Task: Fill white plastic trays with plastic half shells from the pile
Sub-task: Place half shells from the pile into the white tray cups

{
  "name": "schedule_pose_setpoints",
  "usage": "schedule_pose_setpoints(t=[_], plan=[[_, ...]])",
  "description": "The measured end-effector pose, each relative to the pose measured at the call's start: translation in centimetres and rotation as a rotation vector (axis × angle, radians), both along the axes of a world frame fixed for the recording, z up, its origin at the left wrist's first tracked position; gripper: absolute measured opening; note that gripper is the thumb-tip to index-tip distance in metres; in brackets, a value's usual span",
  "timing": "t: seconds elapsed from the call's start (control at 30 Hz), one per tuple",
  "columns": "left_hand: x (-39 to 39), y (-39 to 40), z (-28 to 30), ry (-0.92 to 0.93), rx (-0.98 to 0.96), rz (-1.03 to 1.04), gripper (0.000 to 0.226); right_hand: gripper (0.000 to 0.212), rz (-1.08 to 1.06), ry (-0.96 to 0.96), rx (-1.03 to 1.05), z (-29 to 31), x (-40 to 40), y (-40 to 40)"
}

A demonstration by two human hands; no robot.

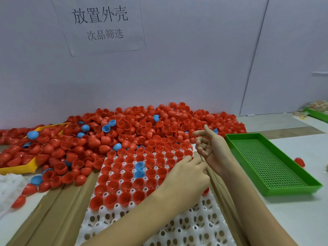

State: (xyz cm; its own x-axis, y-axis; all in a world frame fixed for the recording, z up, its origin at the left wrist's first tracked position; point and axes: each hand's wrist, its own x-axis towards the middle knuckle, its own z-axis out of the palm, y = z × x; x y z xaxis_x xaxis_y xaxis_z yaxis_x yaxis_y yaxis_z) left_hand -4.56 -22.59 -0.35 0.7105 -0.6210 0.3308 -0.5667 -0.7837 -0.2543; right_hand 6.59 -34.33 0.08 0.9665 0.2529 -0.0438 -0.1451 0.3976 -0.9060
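Observation:
A big pile of red half shells (142, 125), with a few blue ones mixed in, lies against the back wall. In front of it a white plastic tray (186, 228) has its far rows filled with red shells (113, 185) and two blue shells (139, 166); its near cells are bare. My left hand (186, 173) reaches across the tray, fingertips at the far right cells beside a red shell; what is under the fingers is hidden. My right hand (209, 146) hovers just past the tray's far right corner, palm up, fingers loosely curled, holding nothing.
An empty green perforated tray (266, 167) stands to the right. A yellow tray (23, 167) lies half buried in shells at the left. Brown cardboard (58, 206) lies under the white tray. One loose red shell (300, 161) sits far right. A paper sign (99, 23) hangs on the wall.

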Motion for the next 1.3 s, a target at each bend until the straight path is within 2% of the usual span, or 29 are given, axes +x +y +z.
schedule_pose_setpoints(t=[0.07,0.17,0.23,0.33,0.43,0.57,0.7,0.83,0.87,0.93,1.0,1.07,1.17,1.23,1.3], plan=[[0.1,-0.1,-0.2,-0.01,0.056,-0.017,0.012,0.042,0.002,-0.005,0.005,-0.1,0.0,-0.1],[0.0,0.3,-0.3,0.0,0.029,-0.009,0.014,0.043,0.015,-0.012,0.009,-0.2,0.0,-0.1],[-0.4,1.2,0.2,0.027,-0.122,0.009,0.02,0.044,0.019,-0.008,0.01,-0.2,0.1,0.0],[-1.0,4.4,0.7,0.167,-0.377,0.089,0.04,0.048,0.024,0.0,0.02,-0.4,0.2,0.0],[-1.5,9.2,0.3,0.16,-0.534,0.194,0.033,0.052,0.027,-0.004,0.017,-0.7,0.4,0.1],[-2.0,14.3,-0.7,0.051,-0.774,0.332,0.021,0.045,-0.026,-0.053,-0.082,-1.3,1.2,-0.1],[-2.2,16.4,-1.7,-0.031,-1.02,0.365,0.024,0.033,-0.276,-0.173,-0.353,-2.5,2.5,-0.8],[-2.3,17.4,-1.4,0.015,-1.277,0.414,0.031,0.006,-0.554,-0.387,-0.853,-4.4,3.4,-1.2],[-2.3,17.5,-1.4,0.022,-1.318,0.433,0.032,0.011,-0.577,-0.47,-0.975,-4.9,3.8,-1.2],[-2.5,17.5,-1.5,0.021,-1.36,0.453,0.034,0.031,-0.556,-0.594,-1.161,-5.8,4.5,-1.5],[-2.7,17.5,-1.4,0.002,-1.353,0.453,0.034,0.056,-0.451,-0.609,-1.355,-6.5,5.1,-1.4],[-2.7,17.5,-1.4,-0.013,-1.336,0.446,0.034,0.069,-0.289,-0.614,-1.523,-7.3,5.5,-1.4],[-2.7,17.4,-1.4,-0.015,-1.311,0.447,0.034,0.058,-0.143,-0.599,-1.583,-8.0,6.3,-1.5],[-2.9,17.2,-1.3,-0.025,-1.285,0.451,0.034,0.047,-0.114,-0.566,-1.61,-8.1,6.4,-1.4],[-3.0,17.1,-1.2,-0.012,-1.287,0.449,0.035,0.047,-0.106,-0.562,-1.66,-8.2,6.4,-1.3]])
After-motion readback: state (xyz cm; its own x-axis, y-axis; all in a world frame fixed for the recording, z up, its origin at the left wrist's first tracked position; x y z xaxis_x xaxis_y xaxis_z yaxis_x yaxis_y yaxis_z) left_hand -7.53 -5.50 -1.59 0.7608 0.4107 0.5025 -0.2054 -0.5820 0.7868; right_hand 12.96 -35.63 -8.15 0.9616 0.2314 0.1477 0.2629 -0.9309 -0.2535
